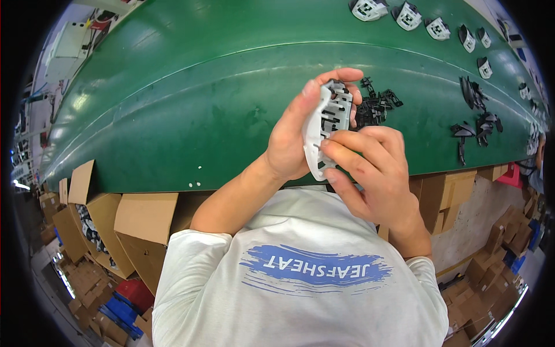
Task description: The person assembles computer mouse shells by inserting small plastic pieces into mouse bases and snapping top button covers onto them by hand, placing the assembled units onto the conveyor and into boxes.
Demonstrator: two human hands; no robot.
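Note:
Above the table's near edge, my left hand (289,136) is wrapped round a curved white plastic housing (313,136). Its hollow inner side, with ribs and small black parts, is turned to the right. Bent over the lower end of this housing is my right hand (376,168), its fingertips against the inside and its thumb by the lower edge. Whether a small part sits between those fingertips is hidden. Just beyond my hands lies a loose pile of small black plastic clips (378,107).
Several finished-looking white-and-black shells (407,17) stand along the far right of the green table (173,115). Curved black parts (483,127) lie at right. Tiny white bits (195,184) rest near the front edge. Open cardboard boxes (144,217) stand at left below the table.

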